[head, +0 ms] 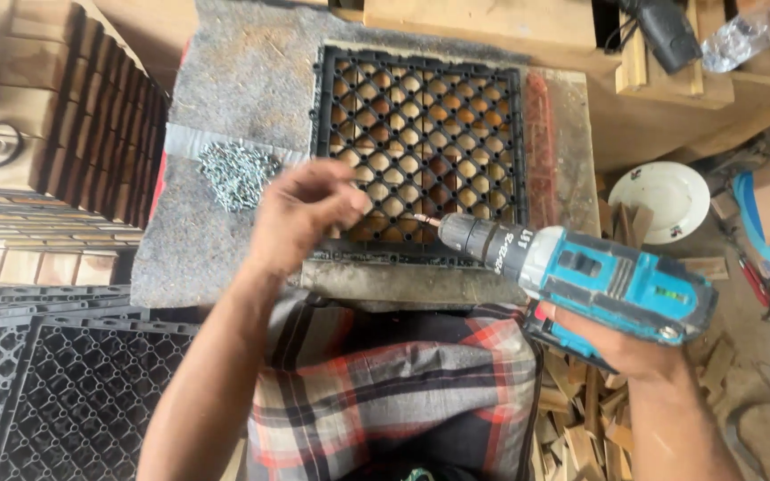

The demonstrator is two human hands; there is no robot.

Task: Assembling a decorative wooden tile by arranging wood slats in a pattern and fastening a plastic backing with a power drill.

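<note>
1. Left hand (300, 218): fingers curled, tips pinched at the near edge of the black lattice tile (421, 134), right where the drill bit meets it. Likely pinching a small screw, but too small/hidden to tell for sure.
2. Right hand (621, 343): fingers clenched round the grip of the teal cordless drill (599, 276), mostly hidden under the drill body. Only knuckles and thumb side showing.
3. Drill: lying near-horizontal, black chuck pointing toward the left fingertips, bit tip touching or just short of them at the tile's near edge.
4. Tile: black plastic grid side up, wood slats showing brown through the holes. Sitting on the grey felt pad (225, 89), just beyond the left fingers, spreading up and to the right of them.
5. Pile of silver screws (238, 174): on the felt, just beyond the left knuckles, beside the tile's left edge, not touching the hand.
6. More black lattice tiles (55, 383): stacked well below/left of the left forearm.
7. Wooden slat tiles (64, 107): stacked further left, well apart from both hands.
8. White plate (661, 200): on the floor just beyond the right hand, above the drill body.
9. Wood offcuts (581, 410): heaped on the floor under the right wrist.
10. Plaid cloth (394, 383): over the lap, between the two forearms.
</note>
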